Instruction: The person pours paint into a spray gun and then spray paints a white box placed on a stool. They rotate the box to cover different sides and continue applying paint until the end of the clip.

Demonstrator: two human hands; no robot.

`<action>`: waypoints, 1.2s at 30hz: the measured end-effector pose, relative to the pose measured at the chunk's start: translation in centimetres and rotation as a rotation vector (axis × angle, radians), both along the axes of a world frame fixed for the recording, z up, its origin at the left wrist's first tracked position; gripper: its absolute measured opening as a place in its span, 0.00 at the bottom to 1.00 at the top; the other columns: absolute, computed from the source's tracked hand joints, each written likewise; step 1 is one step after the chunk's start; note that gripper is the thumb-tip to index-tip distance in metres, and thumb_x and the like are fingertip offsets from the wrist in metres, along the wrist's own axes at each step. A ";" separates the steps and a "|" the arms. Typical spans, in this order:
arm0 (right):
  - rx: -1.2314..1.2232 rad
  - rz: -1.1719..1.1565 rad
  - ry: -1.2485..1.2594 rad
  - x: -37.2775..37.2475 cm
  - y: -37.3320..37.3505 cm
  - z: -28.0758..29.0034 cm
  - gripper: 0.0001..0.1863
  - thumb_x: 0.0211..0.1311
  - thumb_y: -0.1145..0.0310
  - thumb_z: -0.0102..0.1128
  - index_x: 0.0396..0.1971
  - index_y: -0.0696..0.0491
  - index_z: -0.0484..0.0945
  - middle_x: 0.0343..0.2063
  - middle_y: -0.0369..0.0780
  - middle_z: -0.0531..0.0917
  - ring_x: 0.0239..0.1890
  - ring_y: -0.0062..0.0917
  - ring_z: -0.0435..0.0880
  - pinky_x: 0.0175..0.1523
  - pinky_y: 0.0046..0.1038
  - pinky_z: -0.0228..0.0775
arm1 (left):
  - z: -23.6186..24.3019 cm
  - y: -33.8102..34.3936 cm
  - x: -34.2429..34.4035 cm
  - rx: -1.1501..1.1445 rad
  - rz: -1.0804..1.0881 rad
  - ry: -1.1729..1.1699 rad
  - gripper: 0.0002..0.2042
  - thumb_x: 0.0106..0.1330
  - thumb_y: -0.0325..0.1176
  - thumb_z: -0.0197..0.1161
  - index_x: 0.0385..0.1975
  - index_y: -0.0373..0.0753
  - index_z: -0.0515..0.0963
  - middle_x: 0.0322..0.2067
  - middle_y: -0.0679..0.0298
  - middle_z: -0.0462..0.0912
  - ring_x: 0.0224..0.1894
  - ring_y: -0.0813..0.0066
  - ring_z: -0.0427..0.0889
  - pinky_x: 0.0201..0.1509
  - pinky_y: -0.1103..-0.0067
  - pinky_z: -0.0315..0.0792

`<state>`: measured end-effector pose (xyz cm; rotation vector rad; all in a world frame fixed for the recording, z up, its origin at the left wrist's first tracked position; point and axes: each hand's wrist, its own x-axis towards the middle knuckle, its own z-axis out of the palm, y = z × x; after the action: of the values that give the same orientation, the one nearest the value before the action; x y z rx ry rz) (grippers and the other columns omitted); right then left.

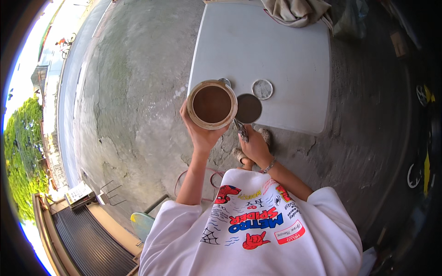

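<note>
My left hand is wrapped round the side of a wide-mouthed, cream-rimmed jar, held up over the near left edge of the table. Its inside is brown; I cannot tell whether that is contents or the bare inner wall. Close beside it, my right hand is closed on a shiny metal handle. Just past the handle is a round grey-brown disc, like a mesh strainer or a filled cup; whether the two are joined is unclear. A round white-rimmed lid lies on the white table.
A small round metal thing is partly hidden behind the jar. Beige cloth is bunched at the table's far edge, with a plastic bag to its right. Cracked concrete floor surrounds the table. A round-topped stool or chair stands lower left.
</note>
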<state>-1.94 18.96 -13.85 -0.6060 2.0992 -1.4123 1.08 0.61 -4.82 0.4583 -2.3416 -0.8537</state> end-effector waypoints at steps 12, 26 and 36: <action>-0.086 -0.097 0.151 -0.4 3.2 -0.9 0.12 0.71 0.67 0.59 0.46 0.60 0.75 0.30 0.55 0.83 0.34 0.56 0.83 0.37 0.46 0.75 | -11.4 -4.2 -6.5 0.438 0.047 0.177 0.49 0.43 0.35 0.86 0.66 0.35 0.61 0.57 0.54 0.74 0.61 0.59 0.74 0.67 0.63 0.68; 0.126 -0.248 0.121 -1.0 8.7 -0.3 0.10 0.72 0.68 0.60 0.43 0.59 0.75 0.26 0.47 0.82 0.26 0.41 0.84 0.30 0.37 0.72 | -15.7 -2.1 -18.5 0.487 -0.128 0.007 0.51 0.38 0.43 0.84 0.66 0.36 0.66 0.61 0.52 0.73 0.65 0.52 0.74 0.68 0.64 0.70; 0.092 -0.307 -0.005 -0.9 7.9 -1.1 0.11 0.73 0.67 0.60 0.44 0.59 0.74 0.25 0.49 0.81 0.26 0.45 0.83 0.31 0.40 0.71 | -16.3 -2.8 -15.5 0.490 -0.446 -0.115 0.53 0.38 0.43 0.84 0.68 0.32 0.64 0.64 0.48 0.71 0.68 0.50 0.70 0.73 0.64 0.64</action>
<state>-2.87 26.87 -14.97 -0.2500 2.3128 -1.4640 -14.47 -2.23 -21.08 0.1748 -2.3651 -1.6682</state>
